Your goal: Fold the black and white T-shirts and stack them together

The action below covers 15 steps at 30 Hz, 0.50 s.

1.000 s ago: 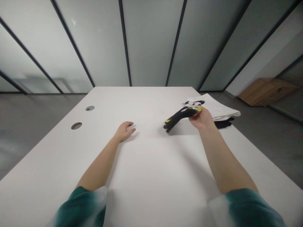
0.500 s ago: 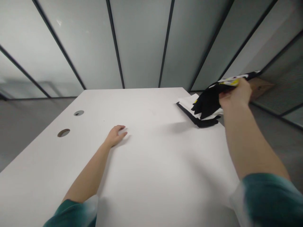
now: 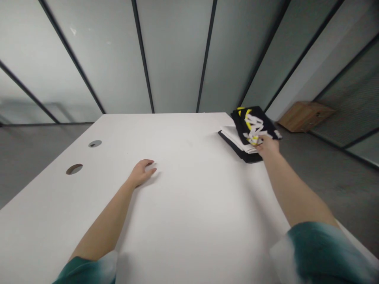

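A folded black garment with yellow and white print lies on top of a small stack of folded clothes at the far right edge of the white table. My right hand is at the garment's near edge, fingers closed on it. Below the black garment the stack shows a white piece and a dark one underneath. My left hand rests on the tabletop left of centre, fingers loosely apart and holding nothing.
Two round cable holes sit near the table's left edge. A frosted glass wall with dark frames stands behind the table. A wooden box sits on the grey floor to the right.
My right hand lifted the black garment from the table's middle, swung it right and set it down on the stack. The left hand stayed put.
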### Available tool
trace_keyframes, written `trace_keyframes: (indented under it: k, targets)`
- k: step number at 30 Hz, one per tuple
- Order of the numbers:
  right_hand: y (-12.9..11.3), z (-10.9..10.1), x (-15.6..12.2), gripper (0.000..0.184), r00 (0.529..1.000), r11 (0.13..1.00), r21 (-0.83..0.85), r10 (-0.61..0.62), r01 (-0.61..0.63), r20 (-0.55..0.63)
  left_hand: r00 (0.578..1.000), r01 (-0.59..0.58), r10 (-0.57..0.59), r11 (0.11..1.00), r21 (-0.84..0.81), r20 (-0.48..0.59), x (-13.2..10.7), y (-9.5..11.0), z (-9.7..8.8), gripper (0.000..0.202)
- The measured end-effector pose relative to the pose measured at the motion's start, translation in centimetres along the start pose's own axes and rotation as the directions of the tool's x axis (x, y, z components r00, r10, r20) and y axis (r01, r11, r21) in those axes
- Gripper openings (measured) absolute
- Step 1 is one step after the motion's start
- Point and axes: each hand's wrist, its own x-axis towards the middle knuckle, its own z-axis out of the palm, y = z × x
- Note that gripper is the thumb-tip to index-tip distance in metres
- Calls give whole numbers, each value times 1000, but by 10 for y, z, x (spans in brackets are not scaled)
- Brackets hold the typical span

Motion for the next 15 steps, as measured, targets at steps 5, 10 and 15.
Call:
trace_keyframes:
  k: [5, 10, 15]
  targets:
    - [41, -19, 2, 18, 989, 991, -24, 126, -128, -71, 1000, -4, 4, 1000, 16, 5, 1, 0, -1, 54]
    - [27, -13, 17, 13, 979, 971, -126, 199, -203, -43, 1000, 2, -2, 1000, 21, 10, 1, -1, -1, 56]
    - [37, -29, 7, 23, 977, 963, -192, 202, -186, 67, 1000, -3, 3, 1000, 22, 4, 2, -4, 1, 55]
